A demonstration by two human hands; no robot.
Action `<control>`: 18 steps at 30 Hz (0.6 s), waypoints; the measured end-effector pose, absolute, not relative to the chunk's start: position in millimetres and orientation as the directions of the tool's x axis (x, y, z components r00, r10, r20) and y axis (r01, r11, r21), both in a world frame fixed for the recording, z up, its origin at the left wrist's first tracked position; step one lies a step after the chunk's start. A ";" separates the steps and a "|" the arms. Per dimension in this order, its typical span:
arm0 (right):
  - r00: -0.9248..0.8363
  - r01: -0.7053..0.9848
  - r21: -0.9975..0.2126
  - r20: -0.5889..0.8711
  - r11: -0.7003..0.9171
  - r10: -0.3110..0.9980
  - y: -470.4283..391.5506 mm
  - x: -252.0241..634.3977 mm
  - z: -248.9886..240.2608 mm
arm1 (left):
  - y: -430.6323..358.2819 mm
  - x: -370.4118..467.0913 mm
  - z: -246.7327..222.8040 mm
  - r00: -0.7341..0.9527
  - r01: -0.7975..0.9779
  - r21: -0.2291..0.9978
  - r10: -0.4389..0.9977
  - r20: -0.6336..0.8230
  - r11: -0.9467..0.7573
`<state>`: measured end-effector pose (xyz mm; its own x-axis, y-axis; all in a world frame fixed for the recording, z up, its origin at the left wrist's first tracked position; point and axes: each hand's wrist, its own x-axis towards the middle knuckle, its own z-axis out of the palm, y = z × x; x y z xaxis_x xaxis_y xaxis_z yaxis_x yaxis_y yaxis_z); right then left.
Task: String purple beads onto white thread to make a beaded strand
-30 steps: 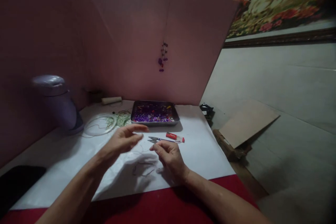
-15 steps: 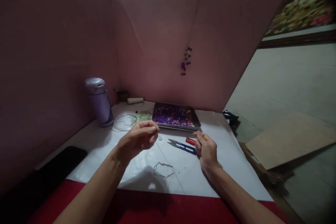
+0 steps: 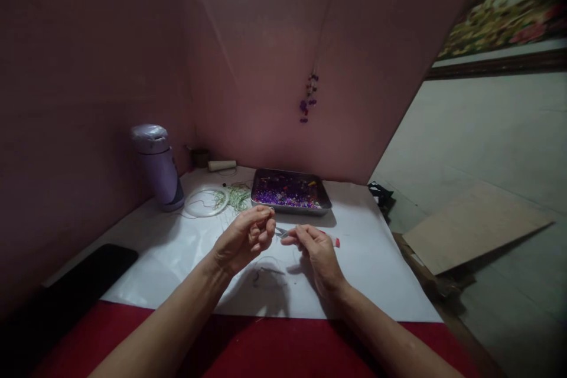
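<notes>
My left hand point(image 3: 248, 235) is closed in a pinch, with a bit of fine thread point(image 3: 271, 209) at its fingertips. Close beside it, my right hand point(image 3: 316, 254) is also pinched, fingertips turned toward the left; whatever they hold is too fine to make out. Behind the right fingers lie thread snips point(image 3: 280, 232) on the white sheet, mostly covered by the hand. A red lighter-like object point(image 3: 337, 243) shows partly beyond that hand. Dark thread scraps point(image 3: 270, 271) lie below the hands.
A dark tray point(image 3: 328, 204) of purple beads stands behind the hands. To its left are green threads point(image 3: 238, 196), a clear ring-shaped item point(image 3: 188, 204), a pale spool point(image 3: 222, 165) and a purple flask point(image 3: 160, 174). Strung beads point(image 3: 310, 94) hang against the pink panel point(image 3: 248, 71).
My right hand has moved left, from well apart to close by my left hand, and now covers most of the snips. The view has shifted slightly.
</notes>
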<state>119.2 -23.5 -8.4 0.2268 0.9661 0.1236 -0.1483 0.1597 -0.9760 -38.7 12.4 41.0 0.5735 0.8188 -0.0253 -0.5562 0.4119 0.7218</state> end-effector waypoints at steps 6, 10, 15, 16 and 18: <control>-0.085 -0.298 -0.955 0.008 -0.018 0.996 -35.6 106.0 -2.6 | 9.3 -32.0 35.2 0.549 -0.581 0.713 0.836 -0.013 0.393; -0.200 -0.339 -0.927 -0.097 -0.162 0.975 -38.6 114.5 2.6 | 21.9 -42.7 37.1 0.493 -0.621 0.672 0.868 -0.066 0.404; -0.271 -0.425 -0.869 -0.145 -0.253 0.952 -33.9 128.5 1.3 | 44.6 -64.2 36.0 0.418 -0.698 0.628 0.908 -0.032 0.344; -0.277 -0.443 -0.856 -0.152 -0.266 0.949 -33.1 130.2 1.0 | 47.8 -67.4 35.2 0.390 -0.706 0.629 0.920 -0.041 0.327; -0.278 -0.471 -0.836 -0.161 -0.280 0.947 -32.1 132.5 0.8 | 52.2 -71.7 33.2 0.337 -0.708 0.637 0.938 -0.078 0.307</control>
